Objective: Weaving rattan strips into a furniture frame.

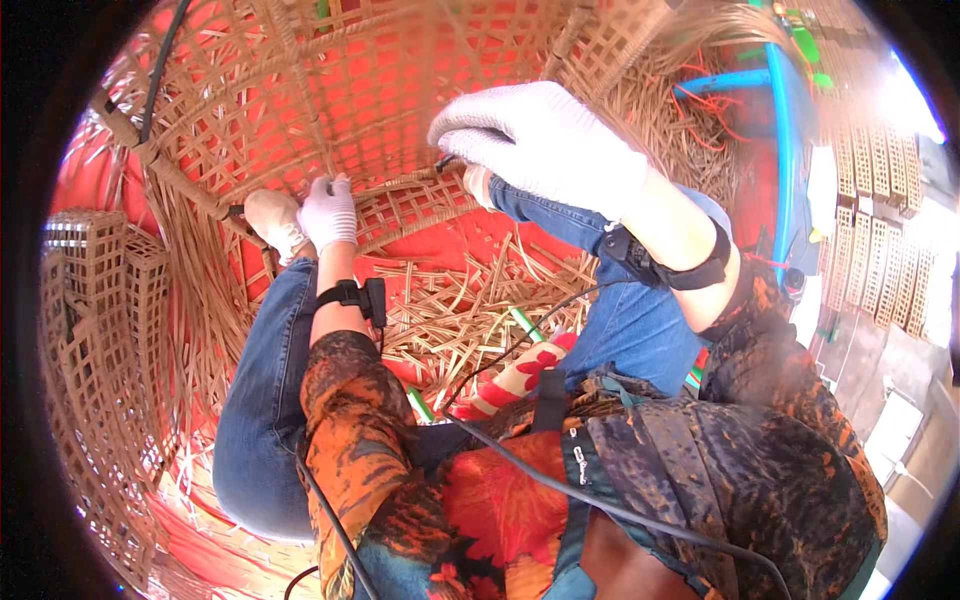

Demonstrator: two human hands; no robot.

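A large open-lattice woven panel (350, 120) with a wrapped frame leans in front of me. My left hand (328, 212), in a white glove, is closed on its near edge, beside my left foot. My right hand (545, 135), gloved too, is raised over the panel's near right part. Its fingers are curled together. A dark tip (446, 162) shows just under them, and I cannot make out whether it belongs to a tool or to the frame. Whatever lies inside the right fingers is hidden.
Loose cut strips (450, 310) litter the red ground sheet (430, 245) between my legs. Finished lattice pieces (95, 300) stand at the left beside hanging long strips (190, 290). A blue frame (785, 150) and stacked woven pieces (880, 230) are at the right. A black cable (620, 510) crosses my lap.
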